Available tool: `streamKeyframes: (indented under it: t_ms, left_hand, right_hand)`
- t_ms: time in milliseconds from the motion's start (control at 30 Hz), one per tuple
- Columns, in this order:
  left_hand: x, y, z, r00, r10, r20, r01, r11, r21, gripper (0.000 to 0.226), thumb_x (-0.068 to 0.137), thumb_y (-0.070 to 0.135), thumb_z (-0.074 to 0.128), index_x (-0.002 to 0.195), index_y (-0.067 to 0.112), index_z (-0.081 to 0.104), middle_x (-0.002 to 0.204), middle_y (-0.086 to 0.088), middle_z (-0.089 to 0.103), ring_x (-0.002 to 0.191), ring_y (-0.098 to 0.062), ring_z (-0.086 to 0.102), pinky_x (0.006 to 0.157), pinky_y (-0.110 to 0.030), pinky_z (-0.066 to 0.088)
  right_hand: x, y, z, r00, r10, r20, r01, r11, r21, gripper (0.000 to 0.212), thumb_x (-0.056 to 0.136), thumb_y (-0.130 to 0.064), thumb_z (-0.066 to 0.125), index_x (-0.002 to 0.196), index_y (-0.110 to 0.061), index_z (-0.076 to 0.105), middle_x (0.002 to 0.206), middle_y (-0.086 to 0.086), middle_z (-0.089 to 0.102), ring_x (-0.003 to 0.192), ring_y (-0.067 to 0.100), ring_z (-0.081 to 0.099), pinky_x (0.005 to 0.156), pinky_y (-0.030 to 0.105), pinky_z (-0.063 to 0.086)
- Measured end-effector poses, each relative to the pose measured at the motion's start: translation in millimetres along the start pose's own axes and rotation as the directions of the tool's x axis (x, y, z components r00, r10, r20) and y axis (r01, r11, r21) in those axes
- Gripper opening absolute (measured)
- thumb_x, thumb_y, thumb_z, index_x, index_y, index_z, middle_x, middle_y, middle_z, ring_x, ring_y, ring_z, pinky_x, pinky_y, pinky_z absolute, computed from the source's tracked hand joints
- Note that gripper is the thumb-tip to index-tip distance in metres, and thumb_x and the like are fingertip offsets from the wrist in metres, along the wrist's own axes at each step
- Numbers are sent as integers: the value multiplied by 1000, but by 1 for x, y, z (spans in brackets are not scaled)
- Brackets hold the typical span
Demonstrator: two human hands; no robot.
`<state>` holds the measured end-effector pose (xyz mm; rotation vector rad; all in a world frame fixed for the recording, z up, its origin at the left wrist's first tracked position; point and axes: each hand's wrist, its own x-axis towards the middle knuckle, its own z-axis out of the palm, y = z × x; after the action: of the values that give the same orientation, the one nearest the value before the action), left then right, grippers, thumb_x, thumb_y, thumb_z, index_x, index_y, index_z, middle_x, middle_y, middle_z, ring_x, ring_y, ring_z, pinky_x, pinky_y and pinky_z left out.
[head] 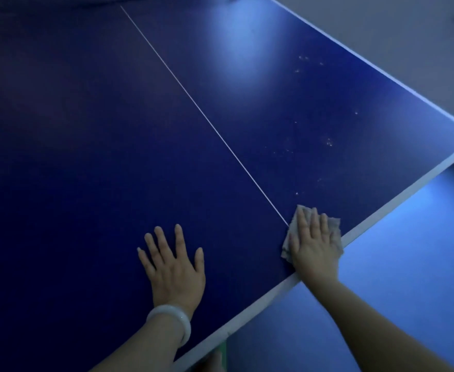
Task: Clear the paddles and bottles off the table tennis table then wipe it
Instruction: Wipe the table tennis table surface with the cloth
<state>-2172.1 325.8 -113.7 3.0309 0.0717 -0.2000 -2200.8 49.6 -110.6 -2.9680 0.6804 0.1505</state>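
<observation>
The dark blue table tennis table [113,130] fills most of the view, with a thin white centre line [207,119] running from the far end toward me. My right hand [313,245] lies flat, fingers straight, pressing a crumpled grey cloth [334,229] onto the table near its front edge, just right of the centre line's near end. My left hand [174,269] rests flat on the tabletop with fingers spread, a pale bangle on its wrist. No paddles or bottles are in view.
Pale specks and smudges [327,142] dot the right half of the tabletop. The white-edged rim [381,208] runs diagonally from lower left to the right corner. Blue floor [397,264] lies below it, grey floor [381,28] beyond the far side.
</observation>
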Motion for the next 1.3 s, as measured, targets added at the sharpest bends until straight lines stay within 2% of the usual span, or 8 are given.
streamKeyframes:
  t_ms: [67, 233, 400, 567, 833, 1000, 1200, 1300]
  left_hand:
    - [1, 1, -1, 1000, -2, 4, 2, 1000, 3, 75, 93, 60, 4, 156, 19, 5, 162, -20, 4, 149, -38, -1, 119, -58, 3]
    - [0, 0, -2, 1000, -18, 11, 18, 999, 30, 72, 96, 58, 6, 156, 19, 9, 161, -20, 7, 149, -38, 3, 119, -59, 7]
    - [1, 1, -3, 1000, -1, 9, 1, 999, 34, 72, 95, 59, 15, 155, 18, 19, 160, -21, 16, 148, -39, 11, 118, -59, 11]
    - [0, -1, -1, 1000, -20, -15, 21, 999, 48, 73, 94, 60, 13, 155, 19, 21, 159, -21, 18, 148, -38, 12, 118, -59, 13]
    - [1, 8, -3, 999, -36, -16, 37, 996, 85, 73, 95, 54, 18, 152, 9, 29, 155, -27, 25, 145, -43, 20, 116, -61, 16]
    - [11, 85, -14, 999, -32, -25, 31, 999, -33, 66, 96, 44, 27, 150, 8, 33, 157, -22, 23, 148, -35, 15, 120, -53, 17]
    - [28, 187, -2, 948, -317, 13, 315, 935, -159, 75, 98, 48, 32, 153, 0, 16, 160, -25, 8, 149, -37, 5, 121, -54, 7]
    - [31, 202, 2, 922, -386, 6, 385, 916, -111, 78, 96, 51, 17, 150, -6, 16, 158, -28, 13, 148, -40, 10, 119, -57, 11]
  right_hand:
    - [-9, -30, -2, 977, -215, 5, 215, 976, 14, 63, 98, -48, 9, 157, -27, 2, 162, 9, 16, 150, 28, 9, 121, 45, 4]
    - [-8, -25, -15, 736, -662, 144, 661, 748, 60, 56, 103, -51, 14, 154, -39, -4, 162, -10, -6, 150, 12, -13, 120, 40, -10]
    - [48, 24, -21, 855, -502, 130, 511, 859, -46, 59, 101, -53, 6, 155, -35, -6, 164, -5, -1, 151, 15, -8, 121, 40, -5]
    - [56, 24, -21, 824, -549, 140, 560, 827, -54, 60, 101, -51, 10, 156, -32, -5, 164, -3, -2, 151, 18, -7, 119, 36, -13]
    - [47, 52, -25, 766, -630, 126, 637, 771, -23, 57, 104, -45, 21, 157, -28, 7, 164, -3, 9, 151, 20, 7, 119, 43, 6]
    - [60, 67, -32, 673, -721, 163, 731, 683, 0, 59, 103, -44, 30, 157, -28, 11, 163, -2, 13, 151, 19, 9, 117, 44, 13]
    - [108, 84, -39, 518, -827, 216, 844, 535, 24, 59, 104, -47, 27, 156, -33, 4, 164, -5, 5, 151, 17, 1, 118, 41, 4]
    - [151, 96, -40, 612, -772, 170, 787, 616, -34, 58, 103, -48, 17, 156, -32, -1, 164, -3, 2, 151, 18, -1, 118, 41, 1]
